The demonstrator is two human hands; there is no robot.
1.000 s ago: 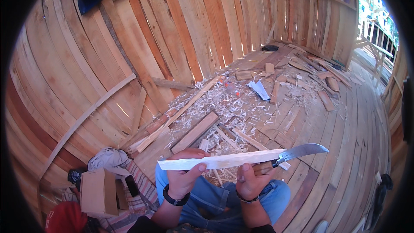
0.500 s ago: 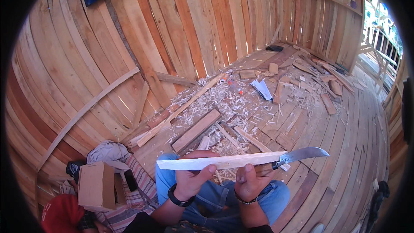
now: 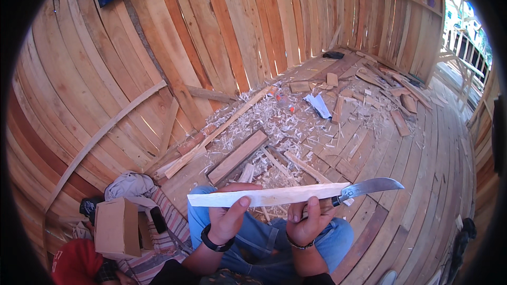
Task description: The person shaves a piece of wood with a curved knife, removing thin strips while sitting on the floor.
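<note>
A pale, whittled strip of wood lies level across my lap, wider at its left end. My left hand is closed on its left part, thumb along the near edge and fingers behind. My right hand is closed round the dark handle of a curved knife, at the strip's right end. Its thumb rests against the strip's lower edge. The blade points right, beyond the wood, its tip curving upward. Most of the handle is hidden by my fingers and the strip.
Wood shavings and offcuts cover the plank floor ahead, with a thick board close to my knees. A cardboard box and a phone are on a striped cloth at left. A plank wall rises beyond.
The strip and both hands have shifted slightly left. The knife's blade has turned a little, showing a broader curve. Both grips stay the same.
</note>
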